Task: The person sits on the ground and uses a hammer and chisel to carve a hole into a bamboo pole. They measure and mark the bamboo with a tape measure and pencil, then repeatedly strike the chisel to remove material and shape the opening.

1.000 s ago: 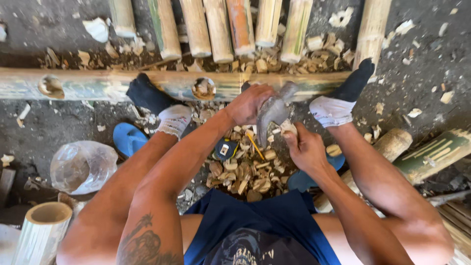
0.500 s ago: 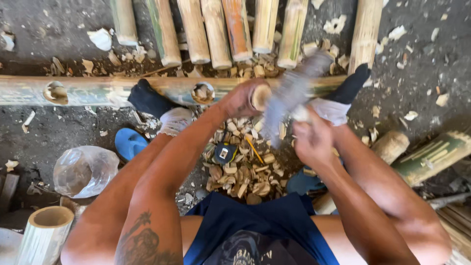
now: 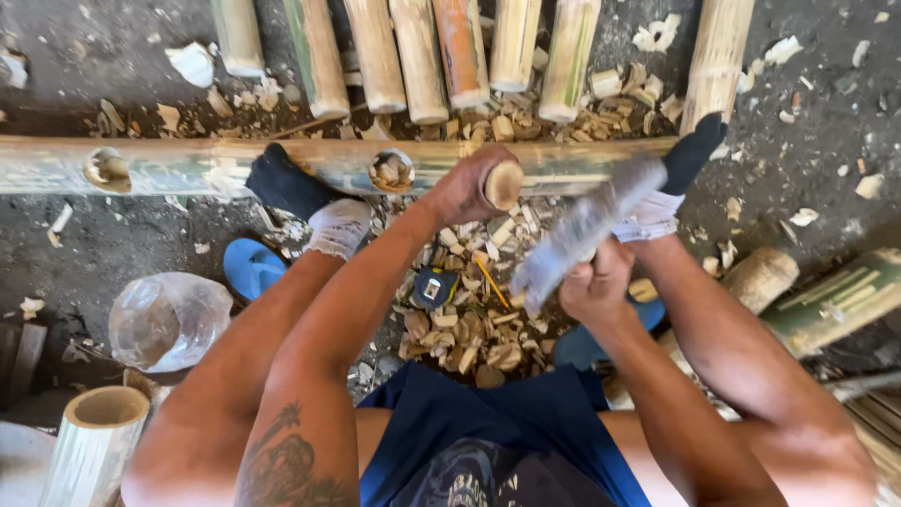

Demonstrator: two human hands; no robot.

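Observation:
My left hand (image 3: 462, 191) grips a tool with a round wooden handle end (image 3: 504, 183), held upright against the long bamboo pole (image 3: 188, 164) that lies across the ground. My right hand (image 3: 596, 286) is closed on the grip of a grey striking tool (image 3: 582, 230), blurred by motion and raised to the right of the wooden handle. Both my socked feet (image 3: 338, 225) rest against the pole. The pole has two cut holes (image 3: 391, 171); the left hand is just right of the nearer one.
A pile of wood chips (image 3: 460, 333), a tape measure (image 3: 435, 286) and a yellow pencil (image 3: 490, 282) lie between my legs. Several bamboo poles (image 3: 422, 56) lie beyond the pole. Blue sandals (image 3: 249, 268), a clear plastic bag (image 3: 169, 319) and bamboo offcuts (image 3: 94, 441) surround me.
The striking tool was down on the wooden handle a second ago; my right hand has swung it up and out to the right. The left hand stays on the handle.

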